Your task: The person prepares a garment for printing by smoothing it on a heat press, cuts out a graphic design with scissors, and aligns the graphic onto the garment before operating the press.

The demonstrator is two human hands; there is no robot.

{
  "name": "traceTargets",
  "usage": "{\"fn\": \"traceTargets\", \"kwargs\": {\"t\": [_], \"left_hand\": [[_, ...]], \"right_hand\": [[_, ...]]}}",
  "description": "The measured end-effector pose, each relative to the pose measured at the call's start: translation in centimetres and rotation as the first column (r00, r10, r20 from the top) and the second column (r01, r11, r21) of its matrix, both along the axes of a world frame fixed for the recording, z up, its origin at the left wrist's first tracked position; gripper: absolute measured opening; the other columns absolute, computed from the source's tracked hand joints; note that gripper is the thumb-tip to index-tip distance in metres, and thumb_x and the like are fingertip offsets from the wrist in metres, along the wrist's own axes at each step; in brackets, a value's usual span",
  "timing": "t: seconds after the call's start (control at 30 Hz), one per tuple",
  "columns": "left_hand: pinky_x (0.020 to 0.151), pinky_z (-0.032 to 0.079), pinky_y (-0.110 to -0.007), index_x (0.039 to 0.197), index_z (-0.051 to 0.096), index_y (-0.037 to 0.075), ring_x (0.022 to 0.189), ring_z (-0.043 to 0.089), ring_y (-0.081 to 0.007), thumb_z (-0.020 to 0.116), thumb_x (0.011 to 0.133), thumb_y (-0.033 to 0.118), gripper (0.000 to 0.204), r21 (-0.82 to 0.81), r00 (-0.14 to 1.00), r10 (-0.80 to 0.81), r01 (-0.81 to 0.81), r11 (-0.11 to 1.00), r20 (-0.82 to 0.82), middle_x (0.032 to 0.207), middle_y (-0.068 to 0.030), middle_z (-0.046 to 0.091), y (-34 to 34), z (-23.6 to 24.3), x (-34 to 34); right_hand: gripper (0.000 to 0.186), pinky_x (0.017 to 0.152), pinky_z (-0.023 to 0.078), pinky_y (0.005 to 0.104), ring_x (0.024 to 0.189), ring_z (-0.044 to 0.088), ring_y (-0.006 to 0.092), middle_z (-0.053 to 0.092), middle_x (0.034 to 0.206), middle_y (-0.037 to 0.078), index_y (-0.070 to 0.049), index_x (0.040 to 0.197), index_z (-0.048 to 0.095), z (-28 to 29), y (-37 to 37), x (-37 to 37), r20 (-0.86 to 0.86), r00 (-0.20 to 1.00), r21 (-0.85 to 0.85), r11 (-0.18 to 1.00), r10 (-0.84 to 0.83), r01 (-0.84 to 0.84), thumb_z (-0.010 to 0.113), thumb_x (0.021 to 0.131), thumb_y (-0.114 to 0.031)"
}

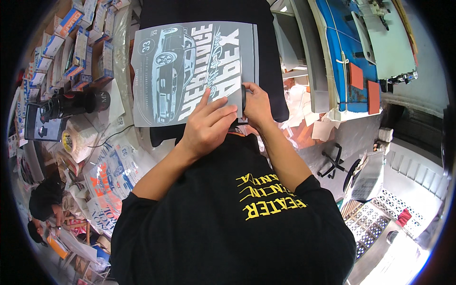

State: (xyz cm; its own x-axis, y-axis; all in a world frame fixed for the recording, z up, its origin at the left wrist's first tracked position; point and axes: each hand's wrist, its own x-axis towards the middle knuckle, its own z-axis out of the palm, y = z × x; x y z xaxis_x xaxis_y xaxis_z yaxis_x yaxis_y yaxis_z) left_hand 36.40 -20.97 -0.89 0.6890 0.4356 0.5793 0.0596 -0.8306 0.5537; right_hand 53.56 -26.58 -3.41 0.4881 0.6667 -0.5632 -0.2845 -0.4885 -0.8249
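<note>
A translucent sheet (161, 71) printed with a pale car and large lettering lies over black fabric (199, 10). My left hand (206, 123) rests on its lower middle, fingers slightly spread and laid across the print; the thumb is hidden. My right hand (256, 107) is closed on a black-handled tool (244, 99) at the sheet's right side, beside a narrow strip along that edge. The tool's full shape is hidden by the sheet and my fingers.
Small boxes (66, 54), a black cylindrical device (76, 107), tape (71, 142) and printed sheets (107, 175) crowd the left. A co-worker (45, 202) works at lower left. Right are a blue padded board (342, 47), loose papers (323, 128) and a chair base (332, 161).
</note>
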Motion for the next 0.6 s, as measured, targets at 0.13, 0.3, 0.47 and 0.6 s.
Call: {"fn": "traceTargets", "kwargs": {"t": [0.13, 0.3, 0.47, 0.6], "left_hand": [[0.108, 0.042, -0.058, 0.088, 0.07, 0.004, 0.105, 0.069, -0.0298, 0.073, 0.073, -0.006, 0.018, -0.005, 1.0, 0.0, 0.0, 1.0, 0.012, 0.101, -0.0066, 0.073, -0.1, 0.2, -0.4], [0.108, 0.041, -0.06, 0.087, 0.07, 0.003, 0.105, 0.069, -0.0299, 0.073, 0.073, -0.006, 0.017, 0.0, 1.0, -0.007, 0.007, 1.0, 0.022, 0.101, -0.007, 0.073, -0.4, 1.0, -1.0], [0.108, 0.04, -0.062, 0.088, 0.069, 0.003, 0.106, 0.069, -0.0297, 0.073, 0.073, -0.004, 0.017, 0.0, 0.999, -0.03, 0.03, 1.0, 0.03, 0.102, -0.0069, 0.073, -0.7, 1.6, -1.7], [0.111, 0.035, -0.063, 0.09, 0.069, 0.004, 0.108, 0.067, -0.0293, 0.075, 0.073, -0.003, 0.02, -0.056, 0.997, -0.068, 0.065, 0.996, -0.045, 0.1, -0.0056, 0.072, -1.0, 2.4, -2.5]], "right_hand": [[0.029, 0.034, 0.037, 0.0268, 0.044, 0.055, 0.0129, 0.063, 0.063, 0.008, 0.006, 0.111, 0.06, 0.4, 1.1, 0.3, -0.026, 0.999, 0.006, 1.0, -0.03, 0.03, 0.064, 0.087, -0.01], [0.032, 0.034, 0.036, 0.0262, 0.044, 0.056, 0.0128, 0.062, 0.062, 0.007, 0.007, 0.111, 0.06, 0.0, 2.7, 1.4, -0.036, 0.998, 0.05, 0.998, -0.042, 0.044, 0.068, 0.085, -0.011], [0.029, 0.034, 0.035, 0.0258, 0.044, 0.055, 0.0119, 0.062, 0.062, 0.007, 0.006, 0.109, 0.062, 0.0, 4.3, 2.1, -0.008, 0.999, 0.076, 0.996, -0.039, 0.039, 0.067, 0.085, -0.01], [0.027, 0.034, 0.035, 0.026, 0.043, 0.054, 0.0114, 0.062, 0.063, 0.007, 0.006, 0.109, 0.062, -0.7, 6.1, 3.2, 0.036, 0.999, 0.087, 0.996, -0.007, 0.004, 0.065, 0.086, -0.008]]}}
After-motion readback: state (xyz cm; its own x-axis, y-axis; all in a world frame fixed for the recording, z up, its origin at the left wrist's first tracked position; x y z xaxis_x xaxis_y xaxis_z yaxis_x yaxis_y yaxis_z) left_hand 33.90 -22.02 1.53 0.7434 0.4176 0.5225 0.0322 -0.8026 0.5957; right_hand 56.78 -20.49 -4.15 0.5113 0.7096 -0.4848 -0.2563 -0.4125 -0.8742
